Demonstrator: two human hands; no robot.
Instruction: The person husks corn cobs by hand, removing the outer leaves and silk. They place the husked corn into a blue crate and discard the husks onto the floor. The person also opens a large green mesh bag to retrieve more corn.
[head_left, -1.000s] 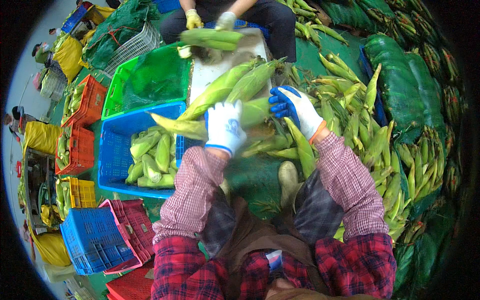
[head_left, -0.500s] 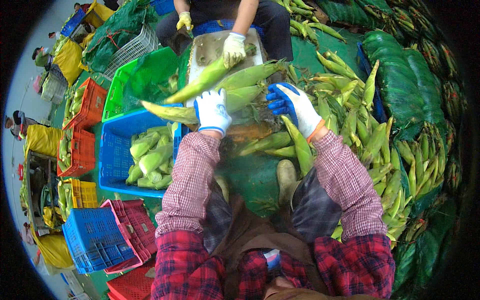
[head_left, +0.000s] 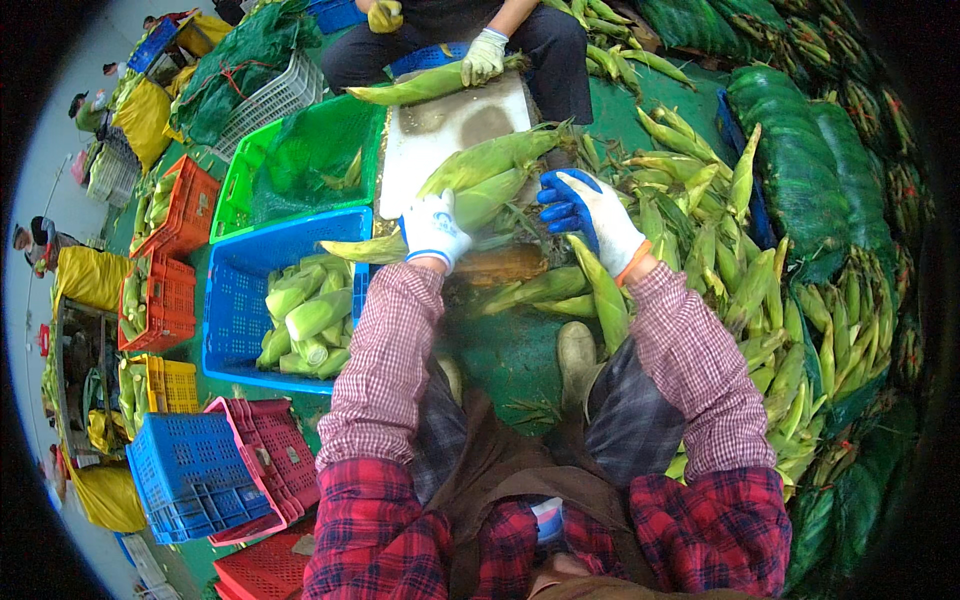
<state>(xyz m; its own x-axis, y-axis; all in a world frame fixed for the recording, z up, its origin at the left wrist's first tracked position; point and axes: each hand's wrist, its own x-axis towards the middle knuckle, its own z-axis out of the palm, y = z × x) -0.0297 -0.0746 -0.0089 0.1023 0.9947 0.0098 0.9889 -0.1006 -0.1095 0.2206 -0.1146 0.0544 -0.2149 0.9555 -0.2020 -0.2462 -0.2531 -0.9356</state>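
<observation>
My left hand [head_left: 433,230], in a white and blue glove, is closed over a green-husked ear of corn [head_left: 362,250] whose pale tip points left. Two more unhusked ears [head_left: 485,165] lie just beyond it on the near end of a white cutting board [head_left: 420,150]. My right hand [head_left: 592,215] hovers to the right of these ears, blue palm turned inward, fingers apart and nothing visible in them. Below it a single ear [head_left: 603,290] stands tilted near my boot. Across the board, a co-worker's gloved hand [head_left: 485,57] presses on another ear [head_left: 420,88].
A blue crate [head_left: 215,300] with trimmed corn stands at left, behind it a green crate [head_left: 232,190]. A large heap of corn [head_left: 740,270] and green mesh sacks [head_left: 800,170] fill the right. Stacked blue [head_left: 190,470] and pink crates [head_left: 270,450] sit lower left.
The co-worker's ear has moved back from the near ears to the far end of the board. My left hand and its ear have shifted slightly right and nearer; my right hand barely moved.
</observation>
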